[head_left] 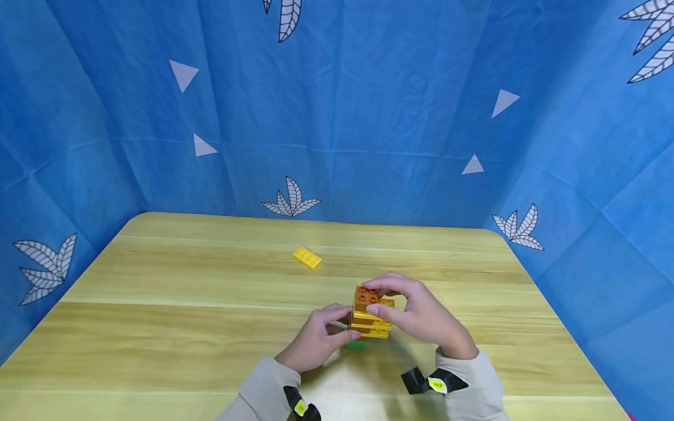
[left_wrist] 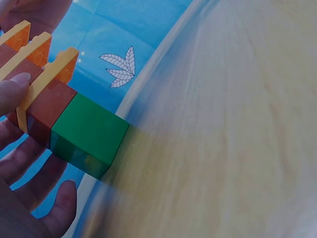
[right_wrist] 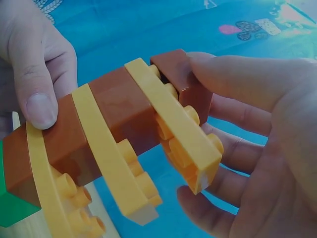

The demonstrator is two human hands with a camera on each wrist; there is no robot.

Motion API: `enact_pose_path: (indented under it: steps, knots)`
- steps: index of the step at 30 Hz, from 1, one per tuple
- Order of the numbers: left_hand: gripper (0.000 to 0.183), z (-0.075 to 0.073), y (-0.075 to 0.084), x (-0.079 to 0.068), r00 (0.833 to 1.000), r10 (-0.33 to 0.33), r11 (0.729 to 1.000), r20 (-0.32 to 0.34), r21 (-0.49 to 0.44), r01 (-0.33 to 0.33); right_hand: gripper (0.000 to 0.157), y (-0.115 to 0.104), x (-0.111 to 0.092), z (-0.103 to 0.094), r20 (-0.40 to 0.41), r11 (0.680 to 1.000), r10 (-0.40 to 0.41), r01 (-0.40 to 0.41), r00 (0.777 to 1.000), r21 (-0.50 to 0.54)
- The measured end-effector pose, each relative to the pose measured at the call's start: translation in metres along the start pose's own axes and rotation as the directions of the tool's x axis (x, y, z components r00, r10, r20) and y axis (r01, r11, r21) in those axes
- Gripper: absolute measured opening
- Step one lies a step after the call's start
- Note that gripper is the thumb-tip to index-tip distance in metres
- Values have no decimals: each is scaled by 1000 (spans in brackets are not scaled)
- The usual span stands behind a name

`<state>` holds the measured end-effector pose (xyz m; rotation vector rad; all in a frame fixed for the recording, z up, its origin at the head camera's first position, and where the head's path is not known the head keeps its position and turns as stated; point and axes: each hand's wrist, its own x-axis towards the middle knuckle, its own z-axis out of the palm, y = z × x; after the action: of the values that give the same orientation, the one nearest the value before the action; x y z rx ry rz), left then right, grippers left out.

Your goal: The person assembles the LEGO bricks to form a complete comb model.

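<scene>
A tower of toy building bricks stands on the table, a green brick (left_wrist: 89,131) at its base and brown bricks (right_wrist: 121,96) alternating with yellow plates (right_wrist: 111,156) above. The plates jut out to one side, studs showing. My left hand (head_left: 317,339) grips the tower's lower part between thumb and fingers. At the top, my right hand (head_left: 423,310) pinches a brown brick (head_left: 365,296) by its sides. In the right wrist view this brick sits slightly tilted over the uppermost yellow plate, and some of that plate's studs show beneath its edge.
A loose yellow plate (head_left: 307,258) lies farther back on the wooden table (head_left: 184,304), left of the tower. Blue cloth (head_left: 337,117) with leaf and triangle prints hangs behind the table and along both sides.
</scene>
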<state>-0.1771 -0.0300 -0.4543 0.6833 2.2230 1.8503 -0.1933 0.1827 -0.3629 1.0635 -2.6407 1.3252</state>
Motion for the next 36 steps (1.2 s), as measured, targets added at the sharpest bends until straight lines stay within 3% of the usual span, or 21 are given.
enact_pose_path:
  steps: [15, 24, 27, 32, 36]
  knots:
    - [41, -1, 3, 2, 1000, -3, 1000, 14, -27, 4, 29, -4, -2, 1, -4, 994, -85, 84, 996, -72]
    - [39, 2, 40, 2, 992, 80, 997, -94, -15, -82, 30, -5, -2, 1, -11, 992, -109, 108, 994, -68]
    - [39, 4, 55, 1, 989, 83, 997, -121, -2, -84, 31, -5, -2, 0, -12, 992, -106, 105, 994, -65]
    - [38, 3, 79, -4, 992, 58, 998, -116, -15, -60, 31, -5, -2, 0, -7, 993, -105, 104, 994, -54]
    - [38, 1, 80, -5, 992, 67, 998, -104, -13, -68, 30, -5, -2, 0, -3, 994, -98, 98, 995, -51]
